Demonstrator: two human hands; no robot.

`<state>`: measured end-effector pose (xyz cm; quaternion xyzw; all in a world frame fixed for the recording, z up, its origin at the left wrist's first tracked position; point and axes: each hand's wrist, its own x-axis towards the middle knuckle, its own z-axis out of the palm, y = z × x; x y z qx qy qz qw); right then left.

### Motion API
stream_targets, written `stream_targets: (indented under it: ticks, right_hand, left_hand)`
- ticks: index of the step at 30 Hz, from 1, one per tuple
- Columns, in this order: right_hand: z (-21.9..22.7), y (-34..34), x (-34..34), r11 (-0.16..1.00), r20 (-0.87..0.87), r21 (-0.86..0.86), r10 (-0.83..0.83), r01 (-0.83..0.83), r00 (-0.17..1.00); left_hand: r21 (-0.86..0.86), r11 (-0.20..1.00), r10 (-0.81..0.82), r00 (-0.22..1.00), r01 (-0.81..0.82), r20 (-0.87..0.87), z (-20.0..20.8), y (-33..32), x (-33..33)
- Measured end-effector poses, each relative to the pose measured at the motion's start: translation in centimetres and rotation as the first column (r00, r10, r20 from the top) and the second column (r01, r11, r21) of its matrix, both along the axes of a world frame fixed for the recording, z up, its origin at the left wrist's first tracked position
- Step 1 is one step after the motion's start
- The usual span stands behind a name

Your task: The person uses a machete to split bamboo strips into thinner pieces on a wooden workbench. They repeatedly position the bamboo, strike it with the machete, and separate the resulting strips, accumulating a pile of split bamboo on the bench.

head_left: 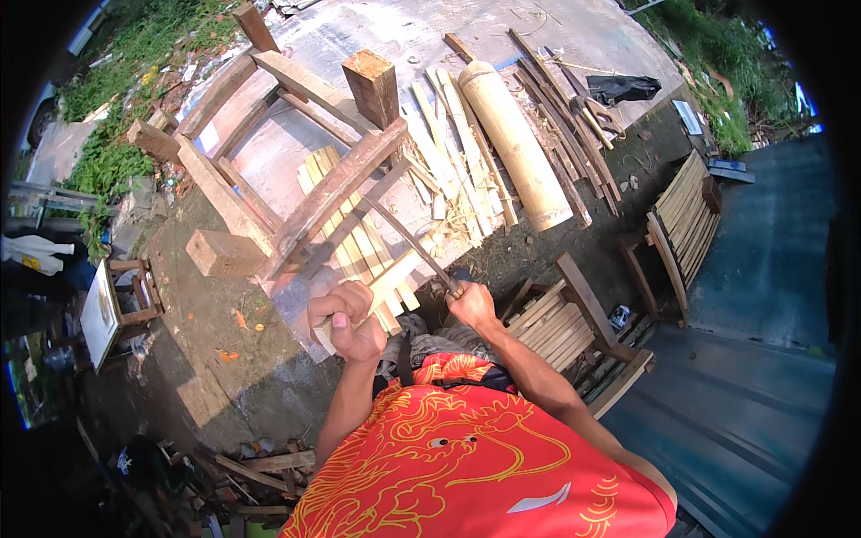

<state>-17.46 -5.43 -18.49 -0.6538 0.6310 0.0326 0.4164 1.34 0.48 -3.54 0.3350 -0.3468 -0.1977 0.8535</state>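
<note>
My left hand [348,321] is closed round the near end of a pale bamboo strip [395,274], which slants up and to the right. My right hand [472,306] grips the handle of a long, narrow-bladed knife [405,235]. Its blade points away to the upper left and crosses near the strip's far end; whether they touch I cannot tell. Several cut bamboo slats [345,229] lie side by side beyond my left hand. Split strips and shavings [453,170] are heaped farther off, beside a thick bamboo pole [516,143].
A wooden frame with thick legs [336,188] stands at the far left, partly over the slats. Dark wooden sticks [560,125], a handsaw [603,117] and a black bag [623,88] lie at the back right. Slatted bamboo seats [552,327] stand on my right, near blue metal sheeting [735,394].
</note>
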Motion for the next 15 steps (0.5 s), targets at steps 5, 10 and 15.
stream_targets:
  ticks: [5,10,15]
  right_hand:
    - [-6.7,-3.1,-1.4,0.984,-0.002,0.173,-0.034,0.034,0.999]
    - [-5.7,-2.3,-2.0,0.809,0.343,0.574,-0.378,0.126,0.860]
    - [-3.8,-0.8,-2.8,0.664,0.267,0.724,-0.522,0.189,0.810]
  left_hand:
    - [-0.024,1.000,-0.011,1.000,0.010,-0.013,-0.1,-0.9,-0.1]
    - [-0.023,1.000,0.015,1.000,-0.014,0.009,0.1,-2.5,0.0]
    - [-0.024,0.999,-0.041,0.999,0.042,0.035,1.4,-2.9,-1.0]
